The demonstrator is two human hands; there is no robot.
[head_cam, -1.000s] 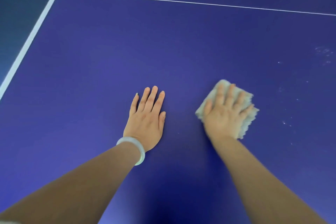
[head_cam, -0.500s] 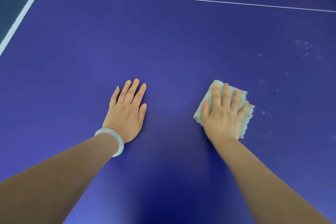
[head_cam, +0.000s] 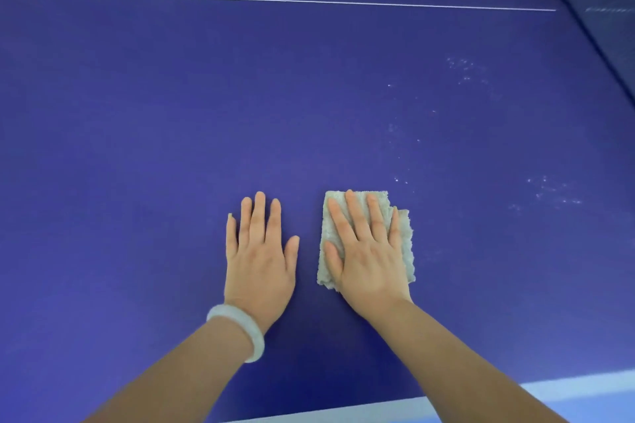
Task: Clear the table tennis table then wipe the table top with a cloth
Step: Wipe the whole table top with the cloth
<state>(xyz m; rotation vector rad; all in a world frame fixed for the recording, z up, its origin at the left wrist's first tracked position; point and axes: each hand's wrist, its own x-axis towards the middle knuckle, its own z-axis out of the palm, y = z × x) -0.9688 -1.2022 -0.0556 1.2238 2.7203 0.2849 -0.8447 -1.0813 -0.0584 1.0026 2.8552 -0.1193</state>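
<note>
The blue table tennis table top [head_cam: 171, 113] fills the head view. My right hand [head_cam: 369, 257] lies flat, fingers spread, pressing a folded pale beige cloth [head_cam: 407, 251] onto the surface just right of centre. The cloth sticks out around my fingers and thumb. My left hand [head_cam: 259, 257], with a white bangle on its wrist, rests flat on the bare table just left of the cloth, holding nothing.
White specks [head_cam: 464, 69] and more specks [head_cam: 549, 192] dot the surface to the right of the cloth. A thin white line [head_cam: 275, 0] crosses the far side. The table's white near edge [head_cam: 567, 388] runs at bottom right. A dark band [head_cam: 601, 10] slants across the top right corner.
Both hands have come closer together and nearer to me, the cloth sliding with my right hand. The view has shifted right, so the near edge and right band now show.
</note>
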